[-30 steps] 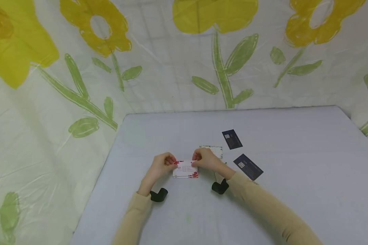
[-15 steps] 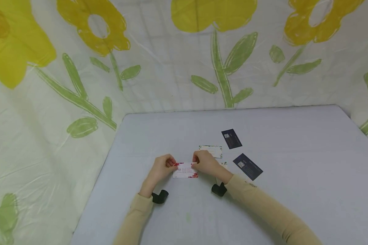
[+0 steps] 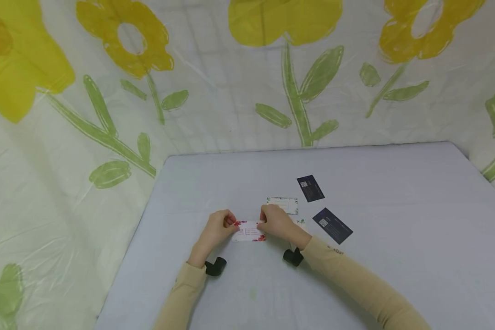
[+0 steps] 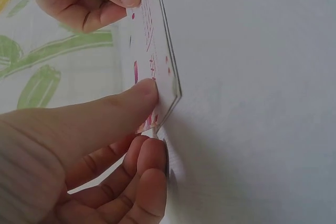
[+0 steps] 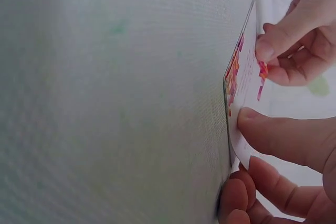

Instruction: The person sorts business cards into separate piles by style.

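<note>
Both hands hold a small stack of white business cards (image 3: pixel 247 231) printed with red flowers and text, low over the table. My left hand (image 3: pixel 218 228) pinches the left end, its thumb (image 4: pixel 137 99) flat on the printed face and the fingers curled behind. At the other end my right hand (image 3: pixel 278 222) pinches the cards, thumb (image 5: pixel 257 124) on top and fingertips at the back edge. In the left wrist view two thin card edges lie close together. The corner near my right fingers bends slightly in the right wrist view.
A white card with a leafy border (image 3: pixel 282 205) lies behind my right hand. Another pale card (image 3: pixel 300 223) is mostly hidden under that wrist. Two dark blue cards (image 3: pixel 310 188) with QR codes lie further right on the pale table (image 3: pixel 379 192). A flower-patterned curtain (image 3: pixel 214 91) hangs behind.
The lower card edge that stuck out below the top card one second ago now lines up with it. Both hands keep their pinch and have barely moved.
</note>
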The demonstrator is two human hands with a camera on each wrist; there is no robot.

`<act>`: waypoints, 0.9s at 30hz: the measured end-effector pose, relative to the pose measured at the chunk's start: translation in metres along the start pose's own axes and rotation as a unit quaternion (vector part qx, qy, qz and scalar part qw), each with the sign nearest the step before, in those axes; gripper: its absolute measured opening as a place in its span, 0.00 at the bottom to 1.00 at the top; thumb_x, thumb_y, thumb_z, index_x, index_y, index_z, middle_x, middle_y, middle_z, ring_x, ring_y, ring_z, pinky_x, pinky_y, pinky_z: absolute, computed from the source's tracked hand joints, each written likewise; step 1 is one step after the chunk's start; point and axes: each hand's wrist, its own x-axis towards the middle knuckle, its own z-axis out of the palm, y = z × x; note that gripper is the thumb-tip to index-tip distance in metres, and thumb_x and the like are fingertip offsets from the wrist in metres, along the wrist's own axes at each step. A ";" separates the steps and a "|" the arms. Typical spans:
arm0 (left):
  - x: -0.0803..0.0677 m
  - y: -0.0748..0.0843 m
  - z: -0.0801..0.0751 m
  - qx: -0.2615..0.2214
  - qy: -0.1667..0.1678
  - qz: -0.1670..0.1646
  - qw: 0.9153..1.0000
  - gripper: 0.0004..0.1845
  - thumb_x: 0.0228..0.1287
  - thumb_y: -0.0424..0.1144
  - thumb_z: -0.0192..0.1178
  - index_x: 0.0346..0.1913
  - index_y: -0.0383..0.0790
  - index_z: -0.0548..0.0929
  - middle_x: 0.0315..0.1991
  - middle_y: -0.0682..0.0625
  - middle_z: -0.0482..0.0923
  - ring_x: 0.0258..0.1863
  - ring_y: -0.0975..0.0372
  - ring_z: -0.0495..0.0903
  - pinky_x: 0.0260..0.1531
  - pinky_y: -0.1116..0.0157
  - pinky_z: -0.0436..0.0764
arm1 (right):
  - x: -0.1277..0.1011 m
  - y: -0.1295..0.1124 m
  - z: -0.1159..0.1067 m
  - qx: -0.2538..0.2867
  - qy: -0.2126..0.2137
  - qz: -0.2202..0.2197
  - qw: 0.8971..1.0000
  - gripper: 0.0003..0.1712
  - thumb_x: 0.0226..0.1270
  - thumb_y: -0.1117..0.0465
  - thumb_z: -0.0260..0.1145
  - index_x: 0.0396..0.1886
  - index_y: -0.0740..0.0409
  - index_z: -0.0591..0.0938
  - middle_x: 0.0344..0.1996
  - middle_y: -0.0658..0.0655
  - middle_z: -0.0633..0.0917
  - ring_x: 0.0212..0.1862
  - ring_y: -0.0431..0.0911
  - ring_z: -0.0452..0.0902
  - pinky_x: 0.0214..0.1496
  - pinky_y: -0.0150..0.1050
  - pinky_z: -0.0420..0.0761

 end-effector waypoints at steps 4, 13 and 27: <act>0.000 0.001 0.001 0.004 -0.003 -0.005 1.000 0.08 0.50 0.27 0.67 0.31 0.32 0.77 0.27 0.46 0.74 0.26 0.62 0.71 0.27 0.68 0.72 | -0.002 0.000 -0.001 -0.002 0.005 0.001 1.000 0.11 0.54 0.63 0.70 0.24 0.59 0.74 0.22 0.51 0.73 0.26 0.43 0.66 0.27 0.34 0.66; -0.002 0.010 -0.002 0.003 -0.005 0.006 1.000 0.06 0.53 0.27 0.64 0.33 0.31 0.78 0.28 0.46 0.74 0.27 0.61 0.71 0.29 0.67 0.73 | -0.008 0.001 -0.011 0.007 0.019 -0.022 1.000 0.07 0.59 0.62 0.66 0.26 0.59 0.76 0.22 0.50 0.74 0.27 0.42 0.67 0.28 0.33 0.69; 0.009 0.061 -0.001 0.005 -0.060 0.140 0.988 0.07 0.59 0.28 0.60 0.41 0.29 0.79 0.35 0.44 0.78 0.34 0.59 0.75 0.36 0.61 0.76 | -0.048 0.018 -0.087 0.008 0.132 -0.059 0.989 0.07 0.61 0.63 0.65 0.29 0.62 0.79 0.23 0.53 0.77 0.27 0.44 0.69 0.29 0.36 0.71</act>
